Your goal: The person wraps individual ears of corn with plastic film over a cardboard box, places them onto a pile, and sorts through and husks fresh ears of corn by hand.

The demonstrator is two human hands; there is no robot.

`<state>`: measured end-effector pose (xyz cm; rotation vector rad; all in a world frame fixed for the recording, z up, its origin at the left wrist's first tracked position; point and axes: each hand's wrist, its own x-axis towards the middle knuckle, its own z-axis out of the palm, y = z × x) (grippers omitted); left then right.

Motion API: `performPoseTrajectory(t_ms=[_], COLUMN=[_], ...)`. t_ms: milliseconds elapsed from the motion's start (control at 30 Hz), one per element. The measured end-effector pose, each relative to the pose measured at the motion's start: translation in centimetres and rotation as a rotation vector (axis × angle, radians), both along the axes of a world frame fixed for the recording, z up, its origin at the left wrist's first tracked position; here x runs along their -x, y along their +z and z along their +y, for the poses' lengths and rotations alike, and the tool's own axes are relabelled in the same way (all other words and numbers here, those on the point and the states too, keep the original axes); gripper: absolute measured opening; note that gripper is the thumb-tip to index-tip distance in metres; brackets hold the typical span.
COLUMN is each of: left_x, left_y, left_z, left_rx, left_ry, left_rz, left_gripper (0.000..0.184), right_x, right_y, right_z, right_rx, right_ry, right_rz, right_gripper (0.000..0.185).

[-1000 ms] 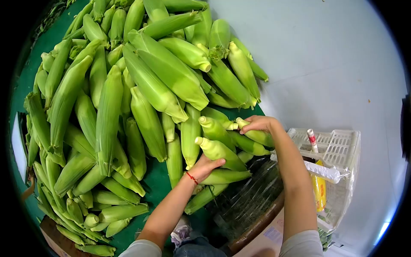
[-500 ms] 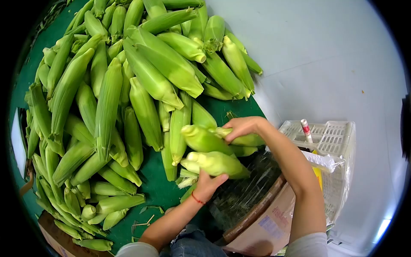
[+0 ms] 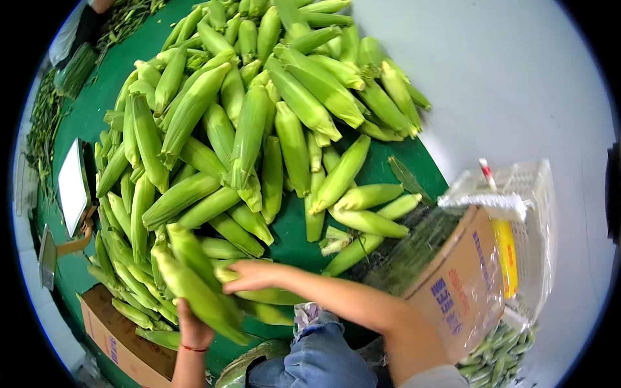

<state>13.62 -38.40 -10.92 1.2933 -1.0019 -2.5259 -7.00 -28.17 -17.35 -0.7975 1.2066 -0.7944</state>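
At the lower left of the pile, my left hand (image 3: pixel 195 328) is closed around an ear of corn (image 3: pixel 197 294) in its green husk. A second ear (image 3: pixel 191 249) lies against the first, partly hidden behind it. My right hand (image 3: pixel 253 275) is closed near the stem end of another ear (image 3: pixel 275 296), whose body extends to the right under my wrist. Beside both hands, many husked-on ears form a large pile (image 3: pixel 249 136) on the green tabletop (image 3: pixel 430 165). A few loose ears (image 3: pixel 369 222) lie at the pile's right edge.
To the right stands a cardboard box (image 3: pixel 462 278) with clear plastic, beside a white crate (image 3: pixel 537 246) and a yellow packet (image 3: pixel 506 258). Another cardboard box (image 3: pixel 119 333) is at lower left. A flat white panel (image 3: pixel 72 187) stands at left. Another person's sleeve (image 3: pixel 68 39) shows top left.
My view has swung left. Both hands have moved left with ears of corn, from beside the right-hand box to the pile's lower left.
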Motion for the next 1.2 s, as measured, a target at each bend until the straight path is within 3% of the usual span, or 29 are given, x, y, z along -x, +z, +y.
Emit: performPoseTrajectory(t_ms=[67, 100, 133, 200, 267, 333, 400, 433, 467, 533, 600, 700, 800, 867, 933, 1000, 1067, 1100, 1133, 1200], left_x=[-2.6, -4.0, -3.0, -3.8, -1.9, -0.4, 3.1, 5.7, 8.8, 16.3, 23.3, 31.2, 34.1, 34.3, 32.6, 29.1, 22.7, 19.4, 15.5, 8.2], left_y=[0.1, -0.9, -0.7, -3.6, -1.1, -1.2, -1.7, -1.2, -0.6, -1.1, -3.6, -8.0, -9.0, -9.7, -9.6, -9.7, -8.0, -6.4, -5.0, -1.7], left_z=[-3.7, -5.2, -5.4, -6.9, -4.3, -1.5, 1.8, 4.0, 6.1, 10.0, 13.5, 16.2, 16.8, 16.5, 15.4, 13.1, 10.0, 8.4, 6.8, 4.1], left_rx=[0.008, 0.131, 0.411, 1.376, 1.775, 2.137, 2.097, 2.037, 1.965, 1.856, 1.941, 1.853, 1.755, 1.769, 1.738, 1.669, 1.905, 1.896, 1.904, 1.780], left_ry=[0.057, 0.080, 0.079, -0.241, -0.464, -0.604, -0.559, -0.663, -0.774, -0.962, -1.094, -1.273, -1.458, -1.457, -1.336, -1.233, -1.047, -1.036, -1.103, -1.085], left_rz=[-0.025, -0.065, -0.114, -0.497, -0.767, -0.726, -0.365, -0.226, -0.089, 0.181, 0.237, 0.052, -0.112, -0.113, -0.063, -0.037, 0.103, 0.100, -0.037, -0.233], left_gripper=[0.068, 0.060, 0.059, 0.071, 0.086, 0.087, 0.085, 0.086, 0.086, 0.078, 0.068, 0.072, 0.072, 0.069, 0.063, 0.063, 0.061, 0.060, 0.060, 0.062], right_x=[-5.2, -7.2, -8.9, -10.8, -10.5, -7.1, -6.1, -6.7, -7.3, -8.7, -8.4, -6.5, -2.9, -1.9, -1.1, -2.0, -4.6, -7.2, -9.1, -11.1], right_y=[-2.1, -2.5, -2.5, -3.1, -6.1, -5.0, -2.7, -4.6, -4.9, -5.9, -5.6, -9.7, -10.6, -11.9, -12.7, -12.4, -9.9, -10.6, -8.0, -5.8], right_z=[-3.1, -4.2, -4.7, -5.0, -4.7, -0.4, 5.6, 8.2, 11.1, 14.6, 15.5, 16.1, 15.6, 15.7, 16.1, 16.3, 15.9, 15.1, 14.4, 13.2], right_rx=[0.010, -0.019, -0.050, -0.048, 0.014, 0.047, -0.019, 0.044, -0.148, -0.402, -0.445, -0.329, -0.566, -0.456, -0.536, -0.335, -0.272, -0.181, -0.095, -0.061], right_ry=[-0.143, -0.259, -0.378, -0.563, -0.708, -1.007, -1.472, -1.655, -1.736, -1.821, -2.011, -2.201, -2.221, -2.280, -2.213, -2.191, -2.115, -2.008, -1.852, -1.265], right_rz=[-0.061, -0.079, -0.108, -0.101, 0.013, 0.004, 0.175, 0.404, 0.334, 0.580, 0.330, 0.182, 0.159, 0.034, 0.021, -0.224, -0.358, -0.313, -0.470, -0.412], right_gripper=[0.077, 0.082, 0.087, 0.087, 0.079, 0.046, 0.035, 0.033, 0.038, 0.054, 0.065, 0.073, 0.080, 0.075, 0.061, 0.053, 0.042, 0.043, 0.043, 0.046])
